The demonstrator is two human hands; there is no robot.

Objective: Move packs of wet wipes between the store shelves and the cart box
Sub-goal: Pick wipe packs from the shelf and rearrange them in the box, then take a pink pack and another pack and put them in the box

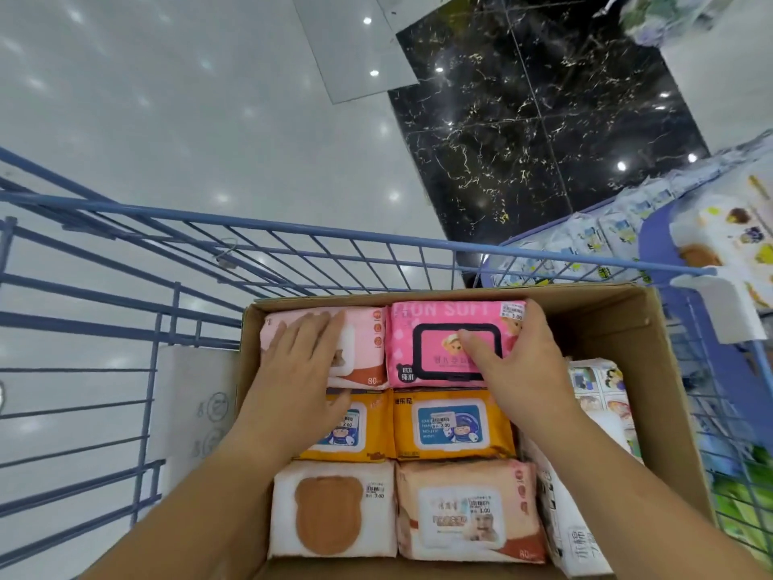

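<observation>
A cardboard box (619, 328) sits in a blue wire cart (293, 232) and holds several packs of wet wipes. My right hand (527, 366) grips a bright pink pack (435, 328) at the box's far row, fingers over its right edge and thumb on its lid. Flat on a pale pink pack (372, 341) beside it lies my left hand (305, 370), fingers spread. Two orange packs (451, 424) fill the middle row. A white pack with a brown bear shape (330, 508) and a peach pack (464, 508) lie nearest me.
More packs stand on edge along the box's right side (598, 395). Store shelves with packaged goods (719, 228) run along the right of the cart. Glossy white floor (167, 98) and a black marble patch (535, 119) lie beyond the cart.
</observation>
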